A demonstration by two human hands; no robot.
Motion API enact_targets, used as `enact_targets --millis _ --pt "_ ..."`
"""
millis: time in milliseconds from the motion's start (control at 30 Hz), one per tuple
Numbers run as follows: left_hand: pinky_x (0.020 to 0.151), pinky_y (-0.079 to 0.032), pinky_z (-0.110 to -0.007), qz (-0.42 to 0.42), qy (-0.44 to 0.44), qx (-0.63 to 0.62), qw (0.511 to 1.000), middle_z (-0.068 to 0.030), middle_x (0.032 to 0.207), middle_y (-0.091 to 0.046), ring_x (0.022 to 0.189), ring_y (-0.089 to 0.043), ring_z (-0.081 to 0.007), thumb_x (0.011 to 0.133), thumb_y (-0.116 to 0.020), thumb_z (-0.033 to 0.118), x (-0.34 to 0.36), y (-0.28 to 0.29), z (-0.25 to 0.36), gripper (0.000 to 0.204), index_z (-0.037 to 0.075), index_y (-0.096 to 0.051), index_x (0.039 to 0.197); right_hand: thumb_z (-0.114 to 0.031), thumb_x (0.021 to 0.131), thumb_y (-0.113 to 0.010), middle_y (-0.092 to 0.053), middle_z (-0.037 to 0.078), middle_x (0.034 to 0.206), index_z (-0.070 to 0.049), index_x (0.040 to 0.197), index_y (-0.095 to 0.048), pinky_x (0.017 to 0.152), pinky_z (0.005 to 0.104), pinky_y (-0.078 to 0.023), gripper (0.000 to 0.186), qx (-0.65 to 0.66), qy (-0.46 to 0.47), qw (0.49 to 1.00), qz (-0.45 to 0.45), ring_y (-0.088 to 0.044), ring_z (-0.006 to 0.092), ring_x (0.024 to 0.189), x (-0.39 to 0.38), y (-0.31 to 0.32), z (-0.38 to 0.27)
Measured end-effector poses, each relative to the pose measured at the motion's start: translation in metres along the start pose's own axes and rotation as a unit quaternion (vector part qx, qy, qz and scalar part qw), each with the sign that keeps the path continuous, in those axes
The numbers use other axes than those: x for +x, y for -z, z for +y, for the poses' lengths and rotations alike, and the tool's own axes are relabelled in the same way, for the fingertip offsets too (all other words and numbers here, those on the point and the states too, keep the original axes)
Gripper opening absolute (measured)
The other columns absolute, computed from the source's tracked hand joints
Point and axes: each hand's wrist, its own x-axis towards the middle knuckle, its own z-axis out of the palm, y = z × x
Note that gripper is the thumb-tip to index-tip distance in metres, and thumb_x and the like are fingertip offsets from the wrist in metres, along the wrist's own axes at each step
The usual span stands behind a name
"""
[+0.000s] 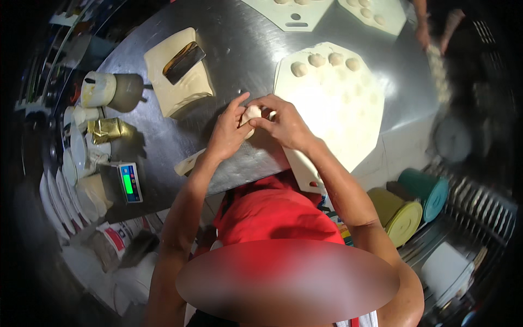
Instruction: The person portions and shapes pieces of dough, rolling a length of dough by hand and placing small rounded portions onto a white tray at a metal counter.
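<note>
Where the tabletop (229, 65) ran out to the left, one pale pot (98, 89), one gold packet (109, 131) and one scale (129, 182) with a lit green display stood near its edge. Next came one slab of dough (196, 95) with one dark, flat rectangular object (184, 62) on top, and one strip of dough (189, 162) lay just beside the left forearm. One small dough piece (251, 114) sat between the two hands, above the tabletop: the left hand (229, 131) cupped its left side with bent fingers, the index reaching past it, and the right hand (286, 122) pinched its right side between thumb and index. Just right of that hand spread a white board (327, 114), four dough balls (335, 59) along its far side. Beyond it lay two more white boards (297, 24), partly cut off, their balls not fully countable.
</note>
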Motion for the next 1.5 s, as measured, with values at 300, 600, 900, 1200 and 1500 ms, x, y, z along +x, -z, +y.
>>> enact_targets --millis 300,600,900,1200,1500 --pt "0.08 -0.053 -0.062 -0.107 -0.146 0.277 0.944 -0.0319 0.099 -0.072 0.094 -0.068 -0.054 0.104 -0.055 0.021 -0.028 0.017 -0.007 0.028 -0.003 -0.065 0.11 -0.045 0.095 -0.075 -0.072 0.024 0.084 0.002 0.103 -0.066 0.074 0.0422 -0.055 0.049 -0.21 -0.08 0.972 0.069 -0.071 0.0298 0.079 -0.029 -0.049 -0.031" --pt "0.093 -0.055 -0.054 -0.059 -0.132 0.345 0.927 -0.0258 0.111 -0.069 0.108 -0.068 -0.0464 0.102 -0.059 0.027 0.016 0.004 -0.048 0.028 0.001 -0.062 0.111 -0.025 0.096 -0.066 -0.07 0.03 0.091 -0.001 0.107 -0.066 0.076 0.05 -0.057 0.027 -0.05 -0.015 0.991 0.124 -0.067 0.0512 0.081 -0.025 -0.072 -0.051" --pt "0.114 -0.044 -0.047 -0.034 0.047 0.26 0.964 -0.0327 0.138 -0.06 0.131 -0.059 -0.0463 0.1 -0.051 0.015 0.006 0.006 -0.045 0.051 -0.003 -0.046 0.147 -0.013 0.095 -0.074 -0.063 0.017 0.102 -0.001 0.111 -0.069 0.074 0.0426 -0.055 0.02 -0.187 0.023 0.959 0.214 -0.067 0.0333 0.076 0.005 0.024 0.046" --pt "0.105 -0.049 -0.039 -0.015 0.047 0.087 0.995 -0.0188 0.123 -0.069 0.118 -0.067 -0.0321 0.106 -0.063 0.022 -0.02 0.009 -0.013 0.055 0.001 -0.048 0.154 -0.016 0.09 -0.086 -0.07 0.012 0.112 -0.004 0.113 -0.071 0.084 0.0383 -0.056 0.03 -0.117 -0.014 0.987 0.111 -0.071 0.0275 0.099 0.004 -0.008 0.026" --pt "0.084 -0.053 -0.061 -0.092 -0.12 0.303 0.941 -0.0327 0.101 -0.071 0.098 -0.067 -0.0535 0.102 -0.054 0.019 -0.031 0.024 0.018 0.027 -0.006 -0.062 0.11 -0.05 0.095 -0.072 -0.073 0.032 0.093 0.005 0.112 -0.065 0.079 0.042 -0.058 0.058 -0.186 -0.087 0.976 0.08 -0.076 0.0328 0.088 -0.023 -0.053 -0.022"
